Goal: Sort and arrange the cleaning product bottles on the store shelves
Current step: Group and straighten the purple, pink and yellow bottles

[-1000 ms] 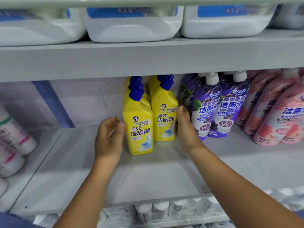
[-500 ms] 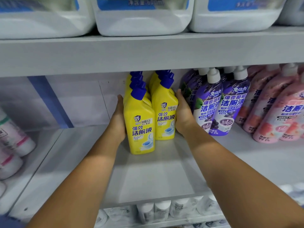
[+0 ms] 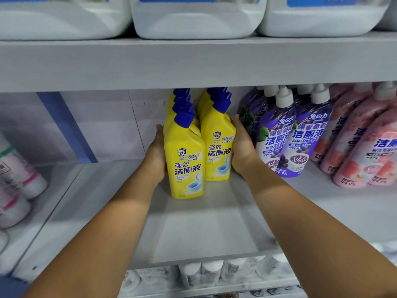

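Note:
Two rows of yellow toilet-cleaner bottles with blue caps stand on the grey middle shelf [image 3: 206, 233]. The left row's front bottle [image 3: 187, 166] stands nearer the edge than the right row's front bottle [image 3: 218, 151]. My left hand [image 3: 155, 158] presses flat against the left side of the left row. My right hand [image 3: 241, 149] presses flat against the right side of the right row, between it and the purple bottles [image 3: 277, 136]. Both hands squeeze the two rows together from outside.
Pink bottles [image 3: 365, 147] lean at the far right. Large white jugs [image 3: 197, 16] fill the shelf above. White bottles with pink and green bands [image 3: 19, 175] lie at the far left. Small white bottles [image 3: 210, 274] stand on the shelf below.
Both hands have reached deeper into the shelf and closed in on the sides of the yellow rows. The camera has moved closer.

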The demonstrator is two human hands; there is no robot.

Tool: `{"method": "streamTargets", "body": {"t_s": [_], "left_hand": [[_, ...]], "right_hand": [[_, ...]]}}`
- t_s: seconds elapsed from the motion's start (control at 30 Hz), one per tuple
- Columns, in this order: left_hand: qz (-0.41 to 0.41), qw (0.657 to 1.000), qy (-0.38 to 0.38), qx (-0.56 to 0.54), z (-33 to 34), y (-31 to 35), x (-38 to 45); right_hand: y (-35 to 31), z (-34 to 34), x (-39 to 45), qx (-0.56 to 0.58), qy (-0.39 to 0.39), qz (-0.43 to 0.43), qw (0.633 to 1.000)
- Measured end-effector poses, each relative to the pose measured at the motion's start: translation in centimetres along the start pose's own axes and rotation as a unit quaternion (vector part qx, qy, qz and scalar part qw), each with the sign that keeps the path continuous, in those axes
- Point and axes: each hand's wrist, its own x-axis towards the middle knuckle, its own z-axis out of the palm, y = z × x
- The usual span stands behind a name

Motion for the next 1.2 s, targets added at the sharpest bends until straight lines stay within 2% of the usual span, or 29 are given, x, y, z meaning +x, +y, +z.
{"method": "streamTargets", "body": {"t_s": [0.17, 0.27, 0.33, 0.37, 0.4, 0.43, 0.47, 0.5, 0.53, 0.57, 0.6, 0.63, 0.67, 0.7, 0.8, 0.9, 1.07, 1.2], "left_hand": [[0.069, 0.995, 0.011, -0.072, -0.1, -1.4, -1.8], [0.083, 0.996, 0.019, -0.024, 0.2, -3.0, -3.7], [0.132, 0.987, 0.09, -0.02, -0.1, -3.5, -4.3], [0.171, 0.971, 0.165, -0.032, -0.3, -3.5, -4.7], [0.226, 0.942, 0.244, -0.036, -0.2, -3.4, -5.7], [0.283, 0.912, 0.294, -0.033, 0.1, -3.7, -7.0], [0.328, 0.896, 0.299, -0.029, 1.1, -4.0, -8.9], [0.352, 0.899, 0.261, -0.026, 2.5, -4.2, -10.8], [0.357, 0.911, 0.207, -0.008, 4.0, -4.7, -11.9], [0.347, 0.927, 0.143, 0.01, 5.5, -5.6, -12.4], [0.324, 0.941, 0.083, 0.043, 7.0, -6.6, -12.1], [0.309, 0.946, 0.04, 0.091, 8.4, -7.6, -11.4], [0.304, 0.941, 0.017, 0.145, 9.7, -8.5, -10.7], [0.307, 0.935, 0.007, 0.179, 11.0, -9.4, -9.9], [0.308, 0.932, 0.017, 0.191, 14.5, -11.1, -8.2], [0.304, 0.934, 0.029, 0.185, 16.8, -11.6, -6.0], [0.291, 0.924, 0.09, 0.231, 18.2, -13.0, -3.5], [0.3, 0.907, 0.118, 0.272, 18.4, -12.7, -2.8]], "right_hand": [[1.9, -1.0, 0.5, -0.009, 0.026, -0.003, 1.0], [4.0, -4.4, 4.4, -0.007, 0.016, -0.017, 1.0], [4.0, -4.5, 3.4, -0.024, -0.014, 0.003, 1.0], [4.0, -5.0, 2.5, -0.036, -0.024, 0.002, 0.999], [2.5, -5.4, -0.3, -0.089, -0.026, -0.049, 0.994], [2.0, -5.5, -3.4, -0.149, 0.006, -0.119, 0.982], [1.5, -4.4, -5.9, -0.137, 0.025, -0.087, 0.987], [0.7, -4.5, -7.5, 0.018, -0.041, 0.007, 0.999], [-0.6, -4.1, -9.9, 0.044, 0.041, 0.131, 0.99], [0.0, -5.1, -10.6, -0.143, 0.019, 0.016, 0.989], [-1.3, -6.1, -12.2, -0.162, 0.056, -0.028, 0.985], [-0.7, -7.6, -12.0, -0.119, 0.04, -0.037, 0.991], [-1.6, -9.1, -12.7, -0.068, 0.042, -0.041, 0.996], [-2.2, -10.7, -12.6, -0.111, 0.078, -0.09, 0.987], [-3.9, -15.4, -11.6, -0.183, 0.18, -0.204, 0.945], [-5.0, -18.8, -8.9, -0.269, 0.2, -0.252, 0.908], [-5.3, -21.0, -4.9, -0.326, 0.125, -0.207, 0.914], [-4.9, -22.0, -3.8, -0.312, 0.071, -0.212, 0.924]]}}
